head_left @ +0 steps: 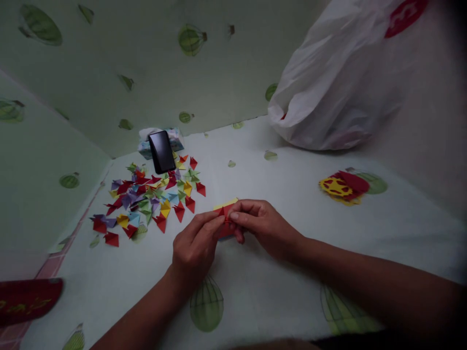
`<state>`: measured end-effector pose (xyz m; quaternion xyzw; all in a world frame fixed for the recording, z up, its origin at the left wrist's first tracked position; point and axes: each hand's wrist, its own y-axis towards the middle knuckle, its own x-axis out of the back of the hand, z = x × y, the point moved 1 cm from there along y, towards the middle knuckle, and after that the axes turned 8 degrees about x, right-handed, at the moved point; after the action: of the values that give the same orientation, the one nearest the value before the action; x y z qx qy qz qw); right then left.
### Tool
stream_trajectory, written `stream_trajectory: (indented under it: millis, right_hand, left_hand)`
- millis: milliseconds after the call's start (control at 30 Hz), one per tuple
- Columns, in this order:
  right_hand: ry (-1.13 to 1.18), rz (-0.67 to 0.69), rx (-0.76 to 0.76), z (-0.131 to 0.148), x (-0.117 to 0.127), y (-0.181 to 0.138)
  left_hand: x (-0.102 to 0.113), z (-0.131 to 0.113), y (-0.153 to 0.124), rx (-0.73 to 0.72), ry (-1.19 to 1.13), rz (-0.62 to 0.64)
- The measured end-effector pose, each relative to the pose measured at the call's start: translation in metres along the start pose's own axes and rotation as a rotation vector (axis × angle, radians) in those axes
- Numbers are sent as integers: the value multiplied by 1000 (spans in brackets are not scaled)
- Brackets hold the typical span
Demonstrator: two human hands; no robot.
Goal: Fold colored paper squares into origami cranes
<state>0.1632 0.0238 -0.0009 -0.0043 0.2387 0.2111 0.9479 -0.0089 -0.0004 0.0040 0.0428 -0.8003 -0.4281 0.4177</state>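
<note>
Near the middle of the table, my left hand (196, 242) pinches a small folded piece of red paper (223, 212) between thumb and forefinger. From the other side my right hand (260, 224) grips the same piece with bent fingers. Part of the paper is hidden by the fingertips. Beneath it lies a small stack of coloured paper sheets (226, 235), with red on top and a yellow edge (230, 201) showing behind. To the left, many folded paper cranes (146, 197) in red, yellow, green, purple and blue are spread in a loose pile.
A black smartphone (162, 152) leans against a tissue box (176, 139) behind the cranes. At the back right stands a large white plastic bag (328, 92). Red and yellow paper cut-outs (341, 187) lie to the right. A dark red object (29, 301) with gold lettering is at lower left.
</note>
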Motion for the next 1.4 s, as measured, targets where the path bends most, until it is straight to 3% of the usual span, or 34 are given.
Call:
stream_trajectory:
  millis: [267, 433, 533, 733, 867, 1133, 1400]
  right_hand:
    - [20, -29, -36, -5, 0, 0]
    - [-100, -54, 10, -2, -3, -1]
    - [-203, -63, 17, 1, -2, 0]
    - [-503, -70, 126, 1, 6, 3]
    - [-651, -64, 182, -1, 9, 4]
    - [-683, -72, 271, -1, 5, 2]
    - [-982, 11, 578, 7, 2, 1]
  left_hand:
    - [-1, 1, 0, -1, -2, 9]
    - [-2, -1, 2, 64, -53, 11]
    - [-4, 2, 4, 268, -165, 43]
    - [-9, 13, 3, 830, -558, 76]
    - [-10, 10, 3, 1000, -790, 67]
    - [-10, 6, 3, 1040, -925, 93]
    - [-5, -1, 4, 852, -677, 99]
